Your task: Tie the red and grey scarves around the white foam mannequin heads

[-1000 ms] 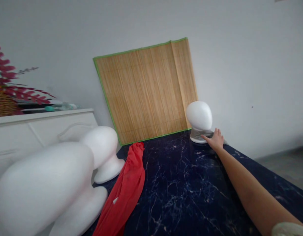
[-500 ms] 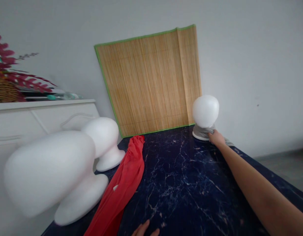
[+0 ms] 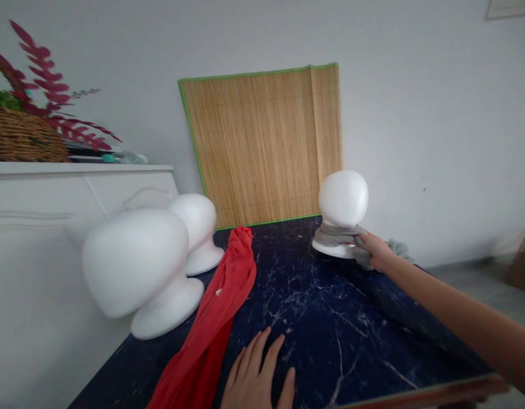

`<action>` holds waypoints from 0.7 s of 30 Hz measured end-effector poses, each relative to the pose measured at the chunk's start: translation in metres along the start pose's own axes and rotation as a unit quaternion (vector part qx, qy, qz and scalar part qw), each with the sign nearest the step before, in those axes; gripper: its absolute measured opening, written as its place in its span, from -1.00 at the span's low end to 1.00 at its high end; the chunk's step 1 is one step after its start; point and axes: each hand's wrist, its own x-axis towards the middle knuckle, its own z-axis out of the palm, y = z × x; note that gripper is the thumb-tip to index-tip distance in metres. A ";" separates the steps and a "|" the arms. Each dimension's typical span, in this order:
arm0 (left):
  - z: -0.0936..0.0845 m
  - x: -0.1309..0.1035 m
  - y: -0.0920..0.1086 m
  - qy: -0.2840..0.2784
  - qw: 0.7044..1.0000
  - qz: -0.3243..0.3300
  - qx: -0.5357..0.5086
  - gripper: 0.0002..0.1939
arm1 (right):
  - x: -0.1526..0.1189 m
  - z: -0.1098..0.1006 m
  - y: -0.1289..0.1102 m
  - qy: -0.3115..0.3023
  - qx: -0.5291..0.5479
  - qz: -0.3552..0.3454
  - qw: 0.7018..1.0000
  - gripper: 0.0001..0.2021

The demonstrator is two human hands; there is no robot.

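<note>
Dark marbled tabletop (image 3: 305, 307), and the right hand (image 3: 375, 250) has a pinch on the grey scarf (image 3: 337, 234), mostly wrapped left of the fingers; left hand's (image 3: 256, 375) spread open.

No text, brand, number or sign can be read. The one label-like mark is a small white tag (image 3: 219, 292) on the red cloth (image 3: 242, 267), towards the middle of its visible length; it is too small to tell whether it carries any print.
</note>
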 end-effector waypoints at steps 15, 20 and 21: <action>-0.025 0.003 0.017 -0.073 0.992 -0.051 -0.093 -0.57 | -0.159 0.076 0.014 -0.064 0.145 0.036 0.987 -0.68; -0.030 0.003 0.017 -0.077 0.986 -0.068 -0.132 -0.59 | -0.185 0.067 0.018 -0.073 0.111 0.092 0.987 -0.40; -0.033 0.004 0.019 -0.077 0.983 -0.078 -0.149 -0.60 | -0.188 0.062 0.016 -0.081 0.104 0.115 0.984 -0.35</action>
